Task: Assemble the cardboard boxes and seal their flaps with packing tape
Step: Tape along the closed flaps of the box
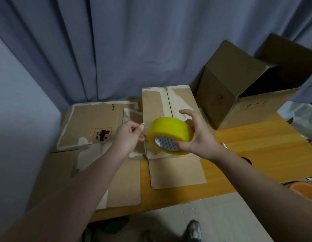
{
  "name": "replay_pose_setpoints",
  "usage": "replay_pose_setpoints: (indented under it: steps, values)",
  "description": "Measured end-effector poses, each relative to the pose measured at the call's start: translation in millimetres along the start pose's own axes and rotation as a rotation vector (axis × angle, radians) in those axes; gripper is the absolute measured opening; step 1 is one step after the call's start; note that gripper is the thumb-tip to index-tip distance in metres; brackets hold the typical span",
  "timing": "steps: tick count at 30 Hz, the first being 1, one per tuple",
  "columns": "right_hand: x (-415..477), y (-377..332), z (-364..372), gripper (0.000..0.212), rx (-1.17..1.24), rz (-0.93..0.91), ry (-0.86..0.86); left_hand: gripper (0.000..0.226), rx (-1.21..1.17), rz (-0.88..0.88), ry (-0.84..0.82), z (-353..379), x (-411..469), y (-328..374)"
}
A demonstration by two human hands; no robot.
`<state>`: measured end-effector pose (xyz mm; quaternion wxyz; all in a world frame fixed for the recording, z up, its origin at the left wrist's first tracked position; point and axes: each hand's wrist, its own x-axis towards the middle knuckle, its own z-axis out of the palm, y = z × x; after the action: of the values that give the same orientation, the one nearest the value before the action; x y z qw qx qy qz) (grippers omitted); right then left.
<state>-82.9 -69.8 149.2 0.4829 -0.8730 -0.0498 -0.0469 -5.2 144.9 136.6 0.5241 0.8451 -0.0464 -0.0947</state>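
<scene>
Forearms out over the desk, I grip the yellow tape roll steady in my right hand while my left hand pinches its loose end, apparently to peel a strip for the box just beneath.

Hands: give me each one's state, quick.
Left hand: closed, pinching the loose end of the tape roll.
Right hand: closed, holding the tape roll.

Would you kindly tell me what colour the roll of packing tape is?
The round packing tape roll is yellow, seen in the head view.
</scene>
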Motion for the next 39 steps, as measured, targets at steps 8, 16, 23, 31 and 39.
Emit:
replay_pose_setpoints:
  steps: [8, 16, 23, 31, 39]
  values:
    - [28, -15, -48, 0.069, -0.411, 0.023, -0.074, 0.017, -0.102, -0.047, 0.097, -20, 31, 7]
    - [65, -35, -46, 0.057, -0.951, -0.125, -0.297, 0.017, -0.250, -0.093, 0.110, 1, 16, -3]
    - [68, -26, -24, 0.057, -0.964, -0.137, -0.367, 0.010, -0.374, -0.242, 0.234, 14, 14, -27]
    - [63, -16, -14, 0.059, -0.957, -0.180, -0.347, 0.027, -0.386, -0.379, 0.185, 16, 17, -43]
    - [58, -11, -14, 0.066, -0.988, -0.213, -0.337, 0.021, -0.424, -0.465, 0.083, 12, 16, -47]
